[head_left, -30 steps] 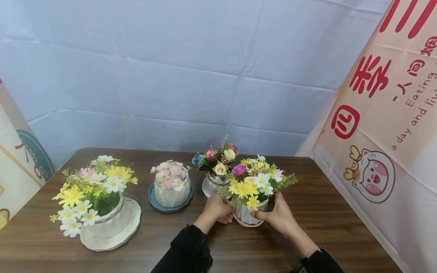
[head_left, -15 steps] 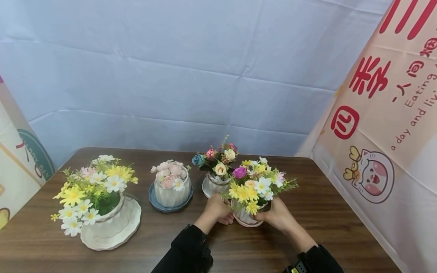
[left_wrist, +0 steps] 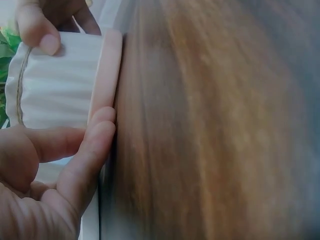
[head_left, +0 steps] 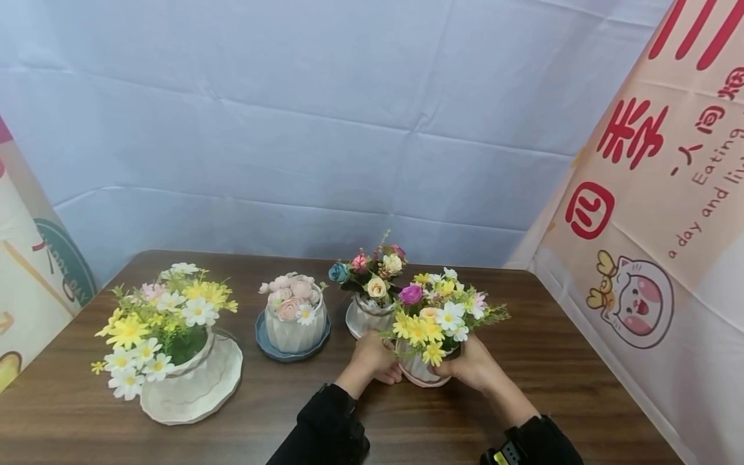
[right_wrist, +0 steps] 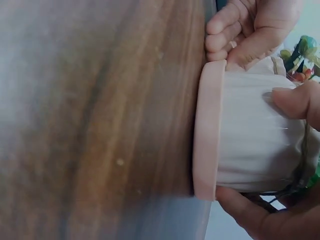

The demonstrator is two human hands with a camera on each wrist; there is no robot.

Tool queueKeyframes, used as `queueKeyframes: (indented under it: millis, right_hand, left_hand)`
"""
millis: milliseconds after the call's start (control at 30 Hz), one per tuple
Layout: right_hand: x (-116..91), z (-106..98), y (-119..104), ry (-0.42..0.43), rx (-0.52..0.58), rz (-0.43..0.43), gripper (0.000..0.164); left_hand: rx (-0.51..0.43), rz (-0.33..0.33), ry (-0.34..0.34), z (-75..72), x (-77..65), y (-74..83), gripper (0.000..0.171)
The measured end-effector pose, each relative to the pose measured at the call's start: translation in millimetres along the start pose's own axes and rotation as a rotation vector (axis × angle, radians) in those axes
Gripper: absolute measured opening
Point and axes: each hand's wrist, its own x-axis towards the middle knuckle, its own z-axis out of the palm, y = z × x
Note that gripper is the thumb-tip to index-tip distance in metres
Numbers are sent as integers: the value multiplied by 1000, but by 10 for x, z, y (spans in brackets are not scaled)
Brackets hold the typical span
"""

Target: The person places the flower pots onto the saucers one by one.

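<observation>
A white ribbed flowerpot [head_left: 414, 367] with yellow, white and purple artificial flowers [head_left: 440, 316] stands on a pink saucer [right_wrist: 207, 130] at the table's right half. My left hand [head_left: 374, 357] pinches the saucer's edge between thumb and fingers, close to the pot's left side. Around the pot's right side my right hand [head_left: 469, 365] holds on, its thumb [right_wrist: 295, 102] pressed to the white wall. One right finger [right_wrist: 240, 205] reaches the saucer's rim in the right wrist view. Leaves and blossoms cover the pot's mouth in the head view.
Just behind stands a pot of mixed roses [head_left: 374, 278] on a white saucer [head_left: 352, 321]. Left of it, a pale-pink flower pot [head_left: 296, 329] sits on a blue saucer [head_left: 268, 343]. Farther left, a daisy pot [head_left: 188, 381] leans on a large white saucer [head_left: 223, 391].
My right hand has moved in slightly, its thumb settling against the pot, and the flowers have shifted a little to the right. The left hand stays at the saucer.
</observation>
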Motion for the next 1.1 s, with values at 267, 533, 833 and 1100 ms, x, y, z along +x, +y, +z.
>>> queueKeyframes:
  millis: [267,533,833,1100]
  right_hand:
    - [23,-103,36,-17,29,21,80]
    - [56,-253,93,-74,31,-1,82]
    - [96,-399,172,-126,47,10,79]
    - [137,-492,241,-184,146,-5,84]
  left_hand:
    - [-62,27,17,157,33,7,9]
    - [-61,5,45,285,66,64,11]
    - [-73,12,80,420,84,122,12]
    - [-15,30,138,526,115,144,12]
